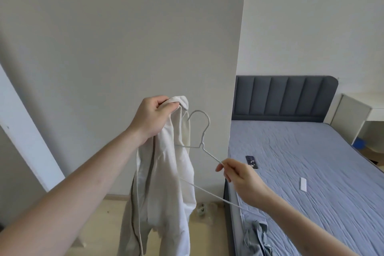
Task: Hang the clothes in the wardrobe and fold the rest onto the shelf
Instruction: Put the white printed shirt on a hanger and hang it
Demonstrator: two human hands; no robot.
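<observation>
Head view only, so here's what it shows. Left hand [152,117] is held up in front of a big pale panel [124,48], fingers curled tight round the top of a cream-white garment [166,172], which dangles straight down toward the floor [104,214]. Right hand [242,181] is lower and to the right, pinching the sloping arm of a thin white wire hanger [202,141] between thumb and fingertips. Hook points up, and the hanger's far end sits right against the garment, maybe just slipping inside it, hard to tell from here.

Off to the right is the bed [311,172] with a grey padded headboard [284,100]. Lying on it are a dark remote-looking thing [251,162] and a small white flat object [303,183]. Another crumpled bluish-grey piece of clothing [257,235] hangs over the bed's near edge, well apart from both hands.

Progress-wise I'd say it's early: the white garment isn't on the hanger yet, nothing is visibly hung, and no wardrobe rail or shelf is in shot. That bluish piece looks untouched, so it's probably waiting its turn. Left to do: thread the hanger through, hang it, then deal with whatever else is on the bed.
</observation>
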